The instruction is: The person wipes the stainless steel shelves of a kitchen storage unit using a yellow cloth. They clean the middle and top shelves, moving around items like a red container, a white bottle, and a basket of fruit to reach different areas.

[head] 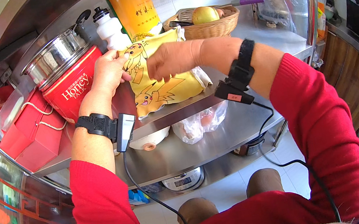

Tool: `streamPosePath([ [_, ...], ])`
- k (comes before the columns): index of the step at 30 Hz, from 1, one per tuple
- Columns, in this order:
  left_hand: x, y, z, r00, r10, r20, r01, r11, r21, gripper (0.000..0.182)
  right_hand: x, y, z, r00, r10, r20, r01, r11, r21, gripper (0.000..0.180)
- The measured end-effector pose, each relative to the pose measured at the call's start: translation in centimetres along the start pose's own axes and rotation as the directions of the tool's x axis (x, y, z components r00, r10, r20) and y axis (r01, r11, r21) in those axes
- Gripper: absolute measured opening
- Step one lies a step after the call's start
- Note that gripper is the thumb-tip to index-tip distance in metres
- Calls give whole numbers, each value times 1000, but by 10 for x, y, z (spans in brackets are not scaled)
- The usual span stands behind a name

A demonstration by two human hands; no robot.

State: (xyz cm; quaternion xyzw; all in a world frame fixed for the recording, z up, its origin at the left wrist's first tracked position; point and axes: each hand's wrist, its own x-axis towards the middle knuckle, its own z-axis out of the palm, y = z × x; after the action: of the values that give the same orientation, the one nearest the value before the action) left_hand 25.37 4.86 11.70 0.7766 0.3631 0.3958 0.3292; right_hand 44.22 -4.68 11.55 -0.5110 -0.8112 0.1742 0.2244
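A yellow cloth point(171, 93) printed with Pikachu figures lies on a stainless steel shelf point(254, 45). At its upper left edge, my left hand point(109, 70) has the fabric between thumb and fingers. Above the middle of the cloth is my right hand point(173, 59), slightly blurred, with its fingers curled downward. Whether it pinches any fabric is hidden by the hand itself. The cloth's right edge is crumpled and shows a whitish underside.
Left of the cloth, a steel pot point(58, 56) sits on a red tin point(71, 91) beside a red gift box point(33, 130). Behind stand a white bottle point(111, 30), a yellow canister point(134, 10) and a wicker basket point(211, 29) with fruit. Plastic bags point(199, 123) lie on the shelf below.
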Motion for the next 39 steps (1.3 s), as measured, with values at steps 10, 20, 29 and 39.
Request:
streamPosePath([
  [10,-1,-21,-2,998,63,8,-61,986,-154,19,0,60,-20,873,447,-198,-456,890,-3,22],
  [20,-3,-19,-2,998,62,11,-58,980,-190,18,-12,37,-27,988,151,12,-145,961,-235,31],
  [29,-20,-18,-6,988,137,68,-122,974,-191,16,-16,15,-2,966,233,111,-153,865,-477,38],
  [39,-41,-20,-4,979,192,74,-182,976,-118,14,-32,-12,12,993,100,55,-67,899,-434,46],
])
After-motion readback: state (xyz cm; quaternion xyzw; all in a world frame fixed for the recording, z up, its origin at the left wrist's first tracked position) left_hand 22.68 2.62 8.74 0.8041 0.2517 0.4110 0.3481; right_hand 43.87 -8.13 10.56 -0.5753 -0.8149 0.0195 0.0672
